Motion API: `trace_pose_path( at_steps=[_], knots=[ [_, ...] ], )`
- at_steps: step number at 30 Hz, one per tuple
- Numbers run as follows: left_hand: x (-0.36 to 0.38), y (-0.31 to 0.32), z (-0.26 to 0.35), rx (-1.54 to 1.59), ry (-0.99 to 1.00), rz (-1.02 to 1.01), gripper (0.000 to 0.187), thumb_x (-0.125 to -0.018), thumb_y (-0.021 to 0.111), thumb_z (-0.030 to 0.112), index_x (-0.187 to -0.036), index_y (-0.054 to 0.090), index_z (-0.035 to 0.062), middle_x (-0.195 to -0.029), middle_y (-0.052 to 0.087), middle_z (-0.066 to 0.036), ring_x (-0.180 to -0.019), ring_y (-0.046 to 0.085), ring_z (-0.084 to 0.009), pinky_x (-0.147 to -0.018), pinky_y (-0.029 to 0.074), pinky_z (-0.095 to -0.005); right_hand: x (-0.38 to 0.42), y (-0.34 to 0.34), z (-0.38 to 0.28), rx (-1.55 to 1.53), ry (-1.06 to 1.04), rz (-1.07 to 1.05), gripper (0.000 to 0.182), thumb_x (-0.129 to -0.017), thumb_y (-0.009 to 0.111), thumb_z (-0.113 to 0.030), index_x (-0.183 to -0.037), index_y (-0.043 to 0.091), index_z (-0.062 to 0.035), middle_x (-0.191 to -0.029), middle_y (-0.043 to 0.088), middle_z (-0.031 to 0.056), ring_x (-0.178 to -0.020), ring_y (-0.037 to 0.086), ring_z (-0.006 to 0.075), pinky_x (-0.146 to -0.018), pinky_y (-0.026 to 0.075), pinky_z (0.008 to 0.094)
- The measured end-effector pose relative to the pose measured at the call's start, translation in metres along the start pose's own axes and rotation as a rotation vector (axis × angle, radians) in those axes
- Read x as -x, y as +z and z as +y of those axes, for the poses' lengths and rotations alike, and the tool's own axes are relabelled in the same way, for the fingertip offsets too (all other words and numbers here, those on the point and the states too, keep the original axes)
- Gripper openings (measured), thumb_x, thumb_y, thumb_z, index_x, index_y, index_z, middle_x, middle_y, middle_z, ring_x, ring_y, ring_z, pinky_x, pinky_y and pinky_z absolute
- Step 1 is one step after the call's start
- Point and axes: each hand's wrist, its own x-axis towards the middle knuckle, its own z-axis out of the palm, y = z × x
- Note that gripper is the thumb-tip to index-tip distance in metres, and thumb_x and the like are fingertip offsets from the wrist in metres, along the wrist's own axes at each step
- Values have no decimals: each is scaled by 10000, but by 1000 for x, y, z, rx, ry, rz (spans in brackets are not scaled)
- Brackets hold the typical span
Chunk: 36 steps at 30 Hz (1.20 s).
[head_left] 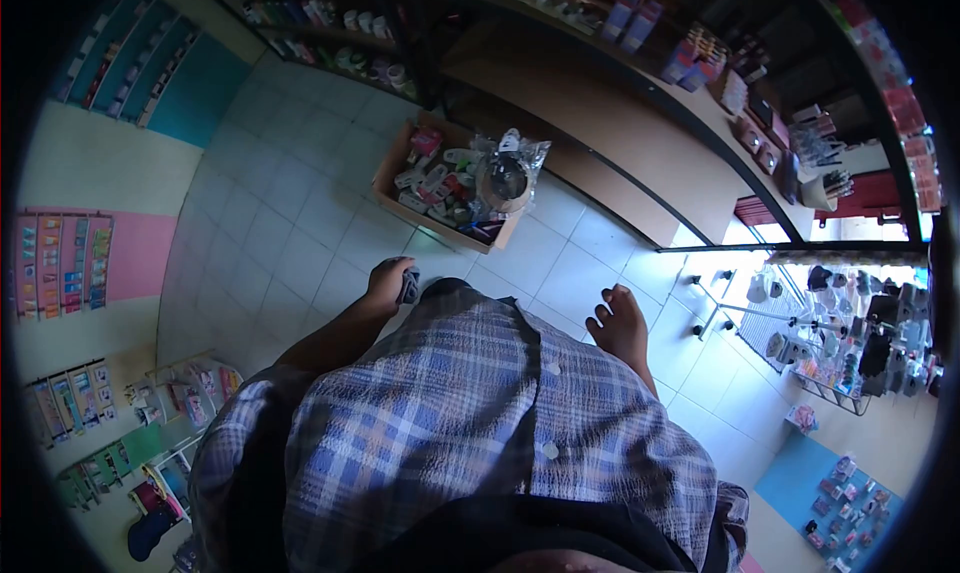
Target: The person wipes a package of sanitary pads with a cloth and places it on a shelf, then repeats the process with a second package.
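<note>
My left hand (388, 279) is closed around a bunched dark grey cloth (409, 286), held low beside my body. Part of the cloth is hidden by the fingers. On the other side, my right hand (621, 320) hangs over the tiled floor with its fingers loosely bent and apart, holding nothing. In front of me a cardboard box (385, 178) stands on the floor. It is filled with several bottles and packets, and a clear plastic bag (535, 159) lies at its right end.
Wooden shelves (590, 163) run beyond the box, with products (697, 56) on the top level. Another rack of bottles (360, 23) stands at the back. To the right is a wheeled stand (712, 306) near hanging goods. Wall displays (67, 263) line the left.
</note>
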Motion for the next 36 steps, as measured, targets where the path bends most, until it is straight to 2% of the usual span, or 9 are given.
trace_pose_path(
  at_steps=[7,11,15,17,22,31,33,34,36],
  knots=[
    [-64,-74,75,-125,65,14,283,-845,767,340,-882,630,95,-652,507,27,-460,461,-90,-447,376,-280,-69,94,27,-7,15,32,102,-934,616,-276,-932,561,-190,-857,521,-42,-691,424,101,-646,371,293],
    [-139,-138,90,-238,99,-58,268,-731,825,134,-920,652,52,-717,580,0,-577,536,-113,-540,427,-285,-128,172,70,-40,-34,66,93,-932,609,-282,-945,569,-199,-858,511,-48,-688,423,99,-644,376,298],
    [-246,-234,100,-514,22,-88,255,-716,798,120,-926,677,40,-731,628,-26,-616,576,-140,-582,463,-312,-194,267,137,53,26,272,80,-929,608,-280,-952,577,-210,-867,513,-65,-733,457,103,-709,394,324],
    [-294,-267,118,-753,-297,-100,276,-682,782,118,-925,679,35,-723,652,-50,-592,591,-155,-567,478,-326,-232,287,175,159,82,291,111,-915,645,-292,-947,577,-211,-867,523,-68,-753,474,107,-721,397,332],
    [-353,-246,198,-1358,-137,-99,417,-597,786,249,-912,665,4,-822,704,-147,-738,693,-270,-683,561,-366,-342,292,252,349,131,316,213,-872,697,-347,-990,594,-204,-950,562,-41,-826,505,118,-738,389,350],
    [-523,-156,139,-1182,-199,-276,410,-658,815,271,-957,669,30,-896,710,-114,-787,681,-239,-737,545,-356,-499,313,324,382,462,335,330,-894,666,-395,-1127,635,-163,-1070,614,-1,-975,581,164,-800,432,375],
    [-549,-131,106,-1264,16,-171,534,-677,808,268,-1117,629,23,-1004,701,-140,-904,683,-279,-803,542,-374,-538,311,346,446,368,201,342,-911,644,-383,-1150,632,-139,-1073,622,15,-934,604,158,-737,449,338],
    [-547,-109,117,-1298,-39,-178,801,-678,829,327,-1326,492,-2,-1312,569,-228,-1229,553,-352,-1019,468,-400,-555,310,356,476,304,130,355,-919,636,-376,-1159,634,-114,-1051,638,38,-863,613,149,-671,454,304],
    [-585,-96,90,-1324,79,-237,873,-673,840,314,-1379,429,3,-1366,510,-236,-1270,512,-359,-1048,444,-405,-606,287,399,537,288,74,363,-919,633,-374,-1158,635,-100,-1041,645,46,-855,616,147,-661,459,299]
  ],
)
